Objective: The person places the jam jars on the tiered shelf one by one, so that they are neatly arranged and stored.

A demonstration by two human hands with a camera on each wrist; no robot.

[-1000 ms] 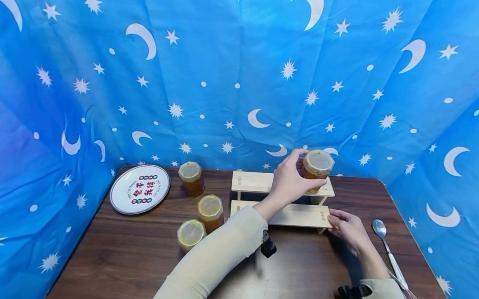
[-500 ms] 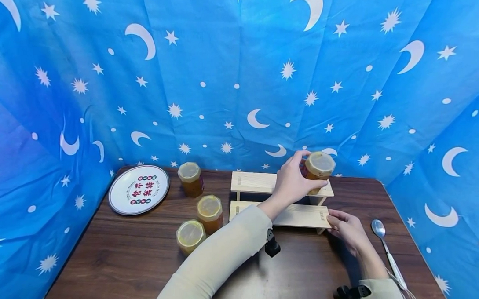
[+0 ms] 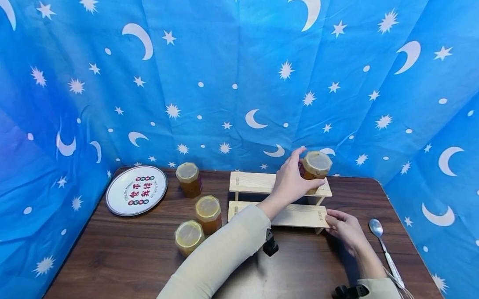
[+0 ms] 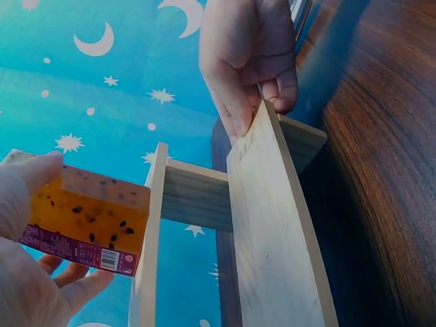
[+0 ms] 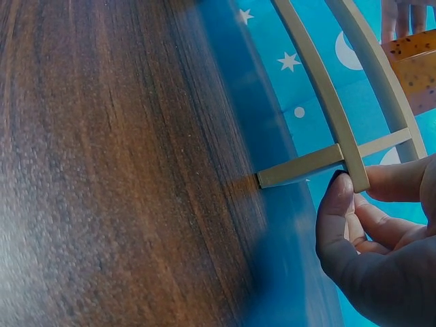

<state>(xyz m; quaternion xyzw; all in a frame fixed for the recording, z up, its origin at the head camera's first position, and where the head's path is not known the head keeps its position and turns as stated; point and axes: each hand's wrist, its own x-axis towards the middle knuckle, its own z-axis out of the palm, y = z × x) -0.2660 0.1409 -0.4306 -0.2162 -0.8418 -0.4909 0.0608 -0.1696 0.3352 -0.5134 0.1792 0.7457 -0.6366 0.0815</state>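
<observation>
My left hand (image 3: 289, 181) grips a jar (image 3: 317, 164) at the right end of the upper step of a two-tier wooden rack (image 3: 254, 182). Orange filling with dark seeds and a purple label with a barcode show on this jar (image 4: 102, 211) in the left wrist view, its base right at the upper board. My right hand (image 3: 348, 230) pinches the right end of the lower board (image 5: 327, 95) between thumb and fingers. To the left, three more jars with pale lids stand on the table: a back jar (image 3: 189, 180), a middle jar (image 3: 208, 214) and a front jar (image 3: 189, 237).
A white plate (image 3: 118, 195) with red characters lies at the back left of the dark wooden table (image 3: 109, 268). Right of my right hand lies a spoon (image 3: 385, 250), with thin whisk-like wires (image 3: 404, 293) near its handle. A blue star-patterned curtain (image 3: 220, 57) encloses the table.
The head view has shifted slightly. My left hand keeps its grip on the jar over the upper step, and my right hand keeps pinching the lower board.
</observation>
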